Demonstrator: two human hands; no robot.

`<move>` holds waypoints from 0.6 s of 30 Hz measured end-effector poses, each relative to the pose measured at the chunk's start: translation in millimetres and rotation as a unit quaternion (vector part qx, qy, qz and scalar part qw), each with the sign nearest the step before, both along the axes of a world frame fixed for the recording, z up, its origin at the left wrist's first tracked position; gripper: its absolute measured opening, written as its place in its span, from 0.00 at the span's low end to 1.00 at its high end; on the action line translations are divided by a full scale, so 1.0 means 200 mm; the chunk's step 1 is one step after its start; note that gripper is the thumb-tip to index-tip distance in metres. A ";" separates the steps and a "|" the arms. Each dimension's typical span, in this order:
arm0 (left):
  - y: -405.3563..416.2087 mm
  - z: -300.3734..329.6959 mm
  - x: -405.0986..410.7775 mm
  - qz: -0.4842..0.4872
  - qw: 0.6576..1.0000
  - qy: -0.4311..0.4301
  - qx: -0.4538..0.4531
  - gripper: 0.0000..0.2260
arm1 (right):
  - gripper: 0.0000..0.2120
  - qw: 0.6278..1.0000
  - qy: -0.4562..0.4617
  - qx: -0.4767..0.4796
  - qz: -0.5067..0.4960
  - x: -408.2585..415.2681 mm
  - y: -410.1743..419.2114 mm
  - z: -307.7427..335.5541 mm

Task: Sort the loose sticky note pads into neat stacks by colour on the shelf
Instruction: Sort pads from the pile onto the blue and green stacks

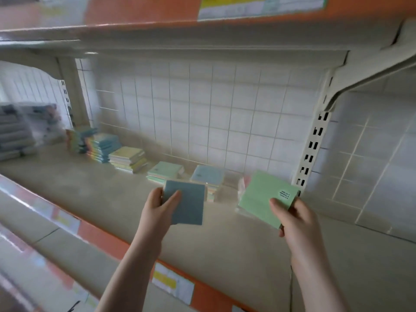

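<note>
My left hand [161,206] grips a blue-grey sticky note pad [188,202] by its left edge, above the beige shelf [94,194]. My right hand [292,218] pinches a light green pad [262,200] with a small round label at its lower right corner. Behind the blue-grey pad lie a low green stack [165,172] and a blue-topped stack [208,176] near the tiled back wall. A pink pad in clear wrap [245,181] shows behind the green pad.
Taller stacks of mixed-colour pads [129,158] and blue pads [105,146] stand further left, with wrapped goods [24,129] at the far left. An upper shelf [202,34] hangs overhead. A slotted upright [313,149] stands at right. The shelf's orange front edge [105,239] carries price labels.
</note>
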State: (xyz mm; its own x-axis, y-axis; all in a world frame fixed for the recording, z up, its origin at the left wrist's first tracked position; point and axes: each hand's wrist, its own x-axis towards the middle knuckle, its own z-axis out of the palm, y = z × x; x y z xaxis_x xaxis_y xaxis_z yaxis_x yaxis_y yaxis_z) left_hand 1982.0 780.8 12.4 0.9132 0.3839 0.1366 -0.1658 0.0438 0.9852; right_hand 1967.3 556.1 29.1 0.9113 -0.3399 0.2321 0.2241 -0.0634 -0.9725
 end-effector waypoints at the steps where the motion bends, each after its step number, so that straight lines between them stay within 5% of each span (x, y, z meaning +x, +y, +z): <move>1: 0.03 0.00 0.03 -0.007 1.000 0.001 -0.004 0.05 | 0.03 1.000 -0.001 -0.004 -0.003 0.02 0.03 0.01; 18: 0.24 0.25 0.74 -0.177 0.978 0.063 0.090 0.07 | 0.03 0.984 0.023 0.008 -0.179 0.05 0.42 -0.02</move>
